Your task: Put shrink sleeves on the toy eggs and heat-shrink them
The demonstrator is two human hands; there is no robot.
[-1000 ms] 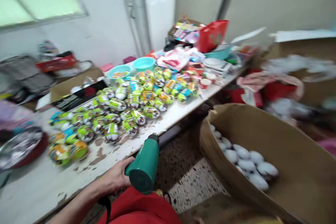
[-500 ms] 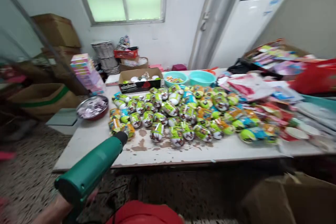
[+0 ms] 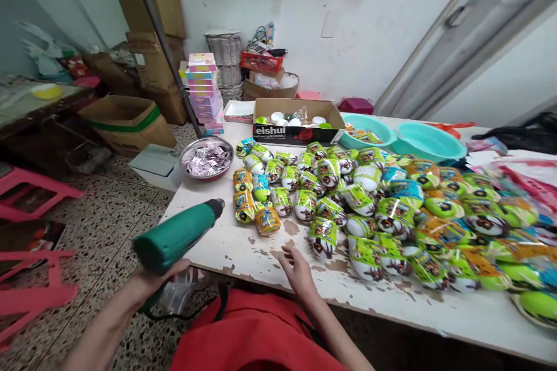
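A green heat gun (image 3: 178,235) is gripped by its handle in my left hand (image 3: 159,279), its metal nozzle pointing right over the table's left part. My right hand (image 3: 297,271) is over the table's front edge, fingers apart and holding nothing. Just beyond it are film-wrapped toy eggs (image 3: 322,237), white and green with printed labels, several of them spread across the table (image 3: 243,255). An orange-labelled wrapped egg (image 3: 267,218) lies nearest the nozzle. Part of the heat gun's handle is hidden behind my left hand.
A metal bowl (image 3: 206,171) of small sachets stands at the table's left edge. Behind the eggs are a cardboard box (image 3: 300,133) and two turquoise basins (image 3: 429,142). Pink stools (image 3: 35,185) stand on the floor at left.
The view has turned left and closer to the table. My right hand has come into view over the front edge. The heat gun stays in my left hand, now held flatter.
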